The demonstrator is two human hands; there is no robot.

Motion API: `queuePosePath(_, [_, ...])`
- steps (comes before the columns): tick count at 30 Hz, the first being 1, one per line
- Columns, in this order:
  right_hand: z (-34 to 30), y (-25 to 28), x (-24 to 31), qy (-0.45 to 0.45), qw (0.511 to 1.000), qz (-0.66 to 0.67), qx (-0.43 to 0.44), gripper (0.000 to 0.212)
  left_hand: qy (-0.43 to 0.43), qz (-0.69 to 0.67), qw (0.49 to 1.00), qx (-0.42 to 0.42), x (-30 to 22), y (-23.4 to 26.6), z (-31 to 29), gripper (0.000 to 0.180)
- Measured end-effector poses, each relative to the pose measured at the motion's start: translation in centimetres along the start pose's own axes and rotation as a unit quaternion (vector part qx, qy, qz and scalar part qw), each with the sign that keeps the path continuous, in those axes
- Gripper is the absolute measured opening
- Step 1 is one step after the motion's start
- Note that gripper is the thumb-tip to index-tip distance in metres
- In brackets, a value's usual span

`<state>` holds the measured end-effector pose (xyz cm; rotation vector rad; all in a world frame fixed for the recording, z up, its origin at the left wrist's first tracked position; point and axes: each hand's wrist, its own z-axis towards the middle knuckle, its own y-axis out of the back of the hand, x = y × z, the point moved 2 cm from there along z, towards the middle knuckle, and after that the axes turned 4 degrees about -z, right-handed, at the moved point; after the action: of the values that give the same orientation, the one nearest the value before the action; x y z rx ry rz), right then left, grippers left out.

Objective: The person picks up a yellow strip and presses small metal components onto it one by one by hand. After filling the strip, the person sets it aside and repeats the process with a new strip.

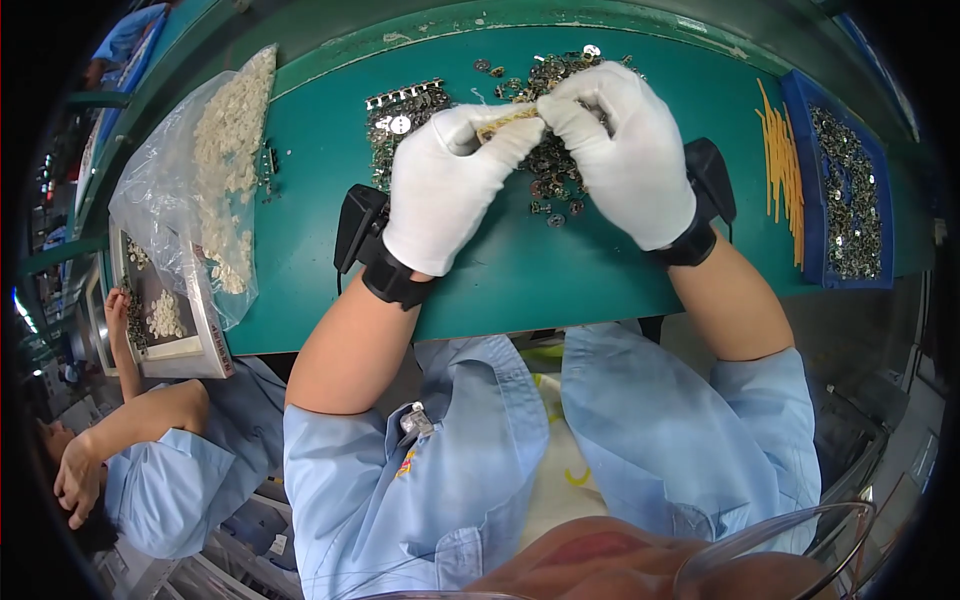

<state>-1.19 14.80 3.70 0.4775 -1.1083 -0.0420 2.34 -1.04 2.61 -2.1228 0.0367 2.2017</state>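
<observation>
Both of my hands wear white gloves and meet above the green table. A short yellowish strip [507, 124] lies between the thumb and fingers of my left hand [440, 185], which is closed on it. My right hand [632, 150] is closed in a pinch at the right end of that strip; whatever its fingertips hold is hidden. Under and behind my hands spreads a loose pile of small metal parts [555, 170]. Left of it, beside my left hand, more metal parts [405, 105] lie close together, some in a row along the top.
At the right lie several thin orange-yellow sticks [780, 165] beside a blue tray [812, 240] of small metal parts. A clear plastic bag [165, 190] with off-white pieces [235, 140] sits on the left. Beyond it, a co-worker [170, 470] sits near a white-edged tray [212, 340].
</observation>
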Motion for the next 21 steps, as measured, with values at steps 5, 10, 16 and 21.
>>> queuePosePath(5, [-0.4, 0.0, 0.4, 0.123, 0.982, -0.123, -0.07, 0.01, -0.14, 0.152, 0.978, -0.038, -0.6, -0.3, -0.3, 0.025])
queuePosePath(10, [0.1, 0.2, -0.1, 0.007, 0.999, -0.031, -0.008, 0.01, -0.117, 0.033, 0.992, -0.032, 0.2, 0.0, 0.1, 0.023])
queuePosePath(16, [-0.1, 0.0, 0.3, 0.084, 0.99, -0.109, -0.035, 0.012, -0.109, 0.026, 0.993, -0.038, 0.6, 0.1, 0.3, 0.02])
queuePosePath(21, [-0.3, 0.3, 0.2, 0.064, 0.991, -0.106, -0.047, 0.016, -0.071, 0.0, 0.995, -0.064, -0.6, -0.4, -0.1, 0.017])
